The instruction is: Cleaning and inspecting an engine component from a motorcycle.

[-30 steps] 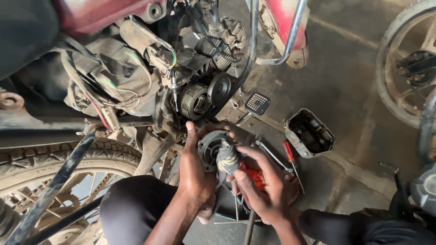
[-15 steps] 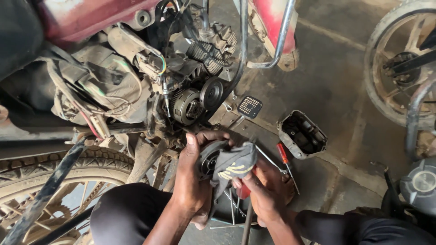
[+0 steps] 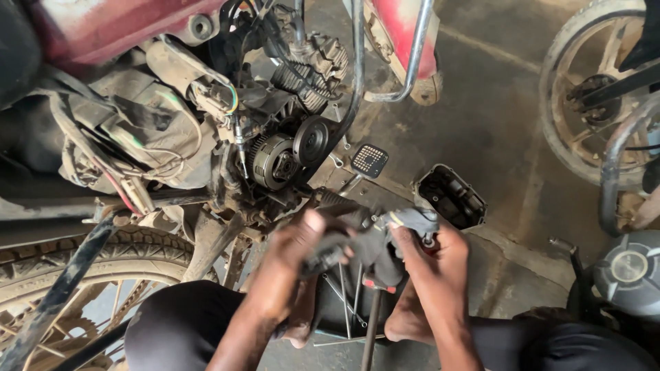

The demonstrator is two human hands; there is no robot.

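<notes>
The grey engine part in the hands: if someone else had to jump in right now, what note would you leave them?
Left hand: grip on the dark side of the grey engine part.
Right hand: grip on its lighter end.
The part is held off the motorcycle engine, in front of it.
Done: part is off, engine side open.
Left: I cannot tell.
An open black casing lies on the floor, right of the hands.

Left hand and right hand grip a dark engine part.

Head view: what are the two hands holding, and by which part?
Both hands, left hand and right hand, hold one dark engine part, fingers at its opposite ends; motion blur hides finer detail.
</notes>
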